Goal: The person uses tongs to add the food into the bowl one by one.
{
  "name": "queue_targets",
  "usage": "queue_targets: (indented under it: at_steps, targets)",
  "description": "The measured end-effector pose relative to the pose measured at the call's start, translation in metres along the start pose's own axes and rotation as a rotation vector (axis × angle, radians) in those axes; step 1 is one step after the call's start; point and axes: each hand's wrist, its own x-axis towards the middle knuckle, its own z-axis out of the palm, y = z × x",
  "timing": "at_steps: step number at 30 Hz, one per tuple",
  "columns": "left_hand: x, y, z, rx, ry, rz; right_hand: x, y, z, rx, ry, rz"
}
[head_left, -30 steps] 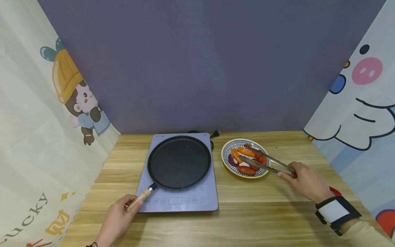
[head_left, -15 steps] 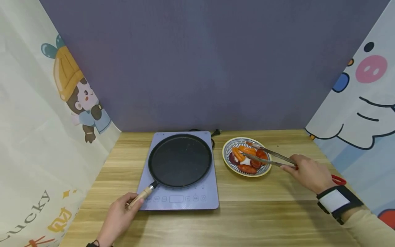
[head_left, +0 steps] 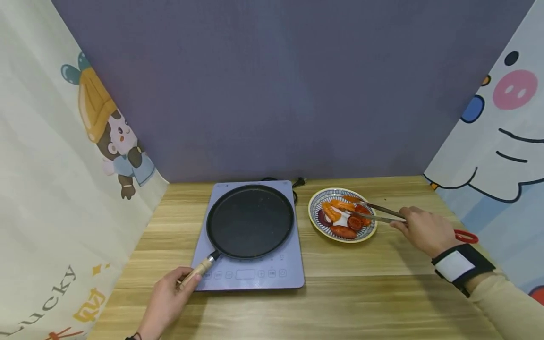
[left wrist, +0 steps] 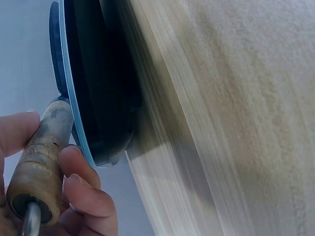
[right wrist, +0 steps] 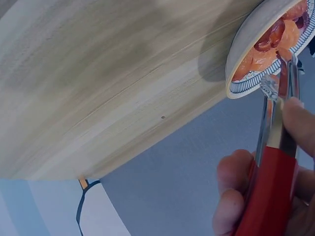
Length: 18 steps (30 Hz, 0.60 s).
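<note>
My left hand (head_left: 172, 295) grips the wooden handle (left wrist: 42, 157) of a flat black frying pan (head_left: 250, 222). The pan sits on a pale induction cooker (head_left: 272, 281). At the right, my right hand (head_left: 429, 233) holds metal tongs (head_left: 386, 211) by their red grips (right wrist: 268, 191). The tongs' ends reach over a patterned plate (head_left: 313, 219) with a yellow rim. On it lie several food pieces: a sausage (head_left: 343, 232) at the front, orange pieces (head_left: 331, 212), a dark purple piece (head_left: 325, 218) and red slices. I cannot tell whether the tongs pinch a piece.
A black plug and cord (head_left: 299, 182) lie behind the cooker. The wooden table (head_left: 340, 293) meets a grey-purple panel (head_left: 272, 94) at the back. Printed curtains (head_left: 38, 141) hang along both sides.
My right hand has shifted slightly up and right, drawing the tongs' ends rightward over the plate. The tongs' arms stand closer together. My left hand still holds the pan handle.
</note>
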Motion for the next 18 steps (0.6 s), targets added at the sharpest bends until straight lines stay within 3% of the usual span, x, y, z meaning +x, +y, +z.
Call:
queue_targets:
  at_steps: [7,18]
  targets:
    - [0.0,0.0,0.001,-0.018,-0.005,-0.012,0.008,0.002,0.0,-0.029,-0.004,-0.054]
    - [-0.001,-0.002,0.002,0.0,0.022,0.016,0.018,-0.001,0.004,-0.07,-0.06,-0.054]
